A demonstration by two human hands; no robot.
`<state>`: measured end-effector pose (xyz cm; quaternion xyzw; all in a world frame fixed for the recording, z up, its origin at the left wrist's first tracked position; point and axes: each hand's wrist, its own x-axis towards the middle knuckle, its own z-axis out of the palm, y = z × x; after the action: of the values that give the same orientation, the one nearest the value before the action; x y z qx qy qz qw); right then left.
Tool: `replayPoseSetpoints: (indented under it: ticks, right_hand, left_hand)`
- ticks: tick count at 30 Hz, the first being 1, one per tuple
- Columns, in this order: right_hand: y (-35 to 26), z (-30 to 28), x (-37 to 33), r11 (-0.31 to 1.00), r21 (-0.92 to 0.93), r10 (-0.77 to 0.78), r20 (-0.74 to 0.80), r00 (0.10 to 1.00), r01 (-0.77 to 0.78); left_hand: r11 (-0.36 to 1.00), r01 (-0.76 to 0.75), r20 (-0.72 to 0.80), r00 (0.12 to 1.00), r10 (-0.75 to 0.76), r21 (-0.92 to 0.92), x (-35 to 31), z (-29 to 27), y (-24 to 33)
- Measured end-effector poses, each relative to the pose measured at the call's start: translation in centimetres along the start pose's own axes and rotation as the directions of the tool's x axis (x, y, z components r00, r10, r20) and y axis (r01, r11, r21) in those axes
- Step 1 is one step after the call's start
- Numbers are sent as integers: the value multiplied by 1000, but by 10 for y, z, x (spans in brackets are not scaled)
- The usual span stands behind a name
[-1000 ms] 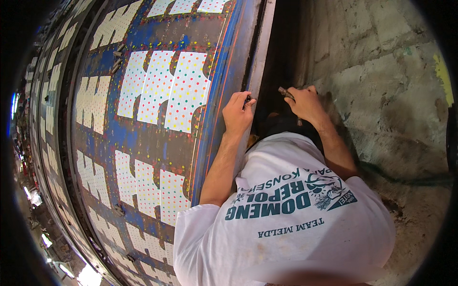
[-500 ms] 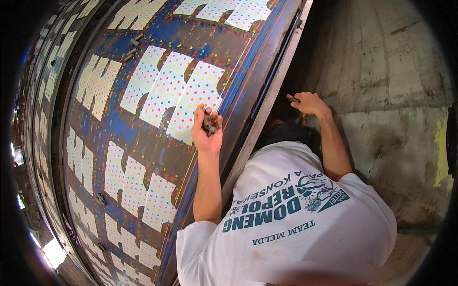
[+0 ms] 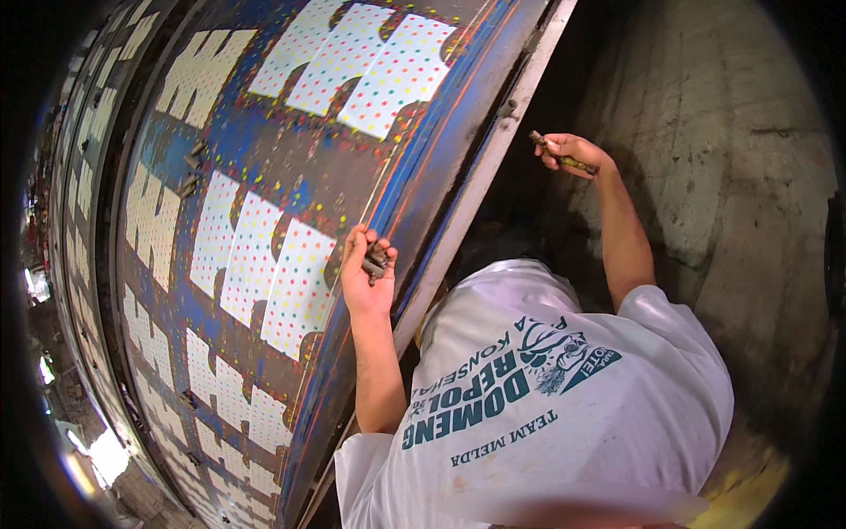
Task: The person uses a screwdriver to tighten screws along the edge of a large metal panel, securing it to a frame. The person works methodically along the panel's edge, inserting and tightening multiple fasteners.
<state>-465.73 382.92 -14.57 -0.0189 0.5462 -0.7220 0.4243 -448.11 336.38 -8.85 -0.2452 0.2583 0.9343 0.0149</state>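
Note:
My left hand is raised over the right edge of a long printing table, palm up. Its fingers curl round several small, dark, stubby cylindrical pieces. White cut fabric panels with multicoloured dots lie in rows on the table, the closest just left of this hand. Out to the right, away from the table, my right hand closes round a slim rod-like tool. A dark end sticks out by the fingertips and a yellowish-green end near the wrist; its exact kind is unclear.
A pale metal rail runs along the table's right edge, with a small dark stub on it. Dark cylindrical pieces sit between panels. A stained concrete floor lies to the right; another row of panels stands far left.
The table and its panels have shifted down and left in view. My left hand sits lower, still holding the pieces. My right hand is higher, and more of its tool shows.

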Motion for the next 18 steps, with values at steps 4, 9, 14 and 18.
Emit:
replayPoseSetpoints:
  ticks: [4, 9, 14, 18]
  right_hand:
    - [7, -37, 28, 986, 151, 36, 211, 977, -68]
    - [5, -48, 55, 926, 321, 39, 438, 898, -196]
    - [5, -54, 69, 864, 421, 2, 545, 838, -276]
    - [11, -59, 74, 827, 455, -3, 590, 807, -330]
  left_hand:
    - [985, 86, 56, 994, -95, 151, 30, 55, -39]
    - [959, 53, -38, 998, -45, 277, 66, 119, -78]
    - [913, 60, -219, 975, 33, 404, 90, 148, -97]
    - [870, 75, -208, 978, 32, 487, 105, 154, -108]
